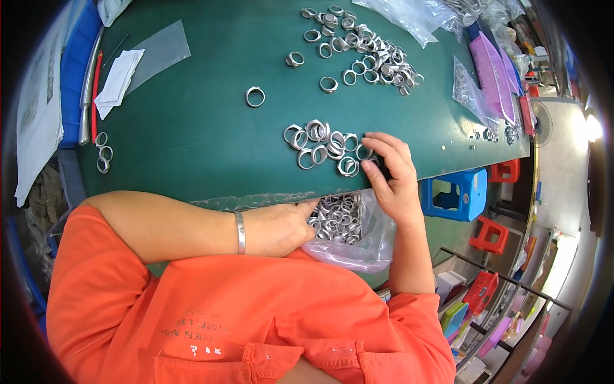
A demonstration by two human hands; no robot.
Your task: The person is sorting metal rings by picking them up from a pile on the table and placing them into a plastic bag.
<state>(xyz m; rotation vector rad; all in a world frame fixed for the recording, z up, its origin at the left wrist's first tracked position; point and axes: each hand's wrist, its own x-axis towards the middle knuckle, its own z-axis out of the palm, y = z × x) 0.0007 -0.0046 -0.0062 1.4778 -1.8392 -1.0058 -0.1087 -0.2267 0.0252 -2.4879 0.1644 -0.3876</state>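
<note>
Beside a small cluster of silver metal rings (pixel 318 130) on the green tabletop, my right hand (pixel 395 176) rests with thumb and fingers apart, curved around the rings at the cluster's right side. Below the table's front edge hangs a clear plastic bag (pixel 374 246), its mouth spread and many metal rings (pixel 339 221) inside. My left hand (pixel 281 229) is at the bag's left side, fingers closed at its rim; part of the grip is hidden. A bracelet circles my left wrist.
A larger heap of rings (pixel 380 57) lies farther back, with a single ring (pixel 254 96) left of it. Paper slips (pixel 119 80) and a red pen (pixel 96 86) lie at the left. A purple box (pixel 492 77) stands at the right. A blue stool (pixel 455 194) is beside the table.
</note>
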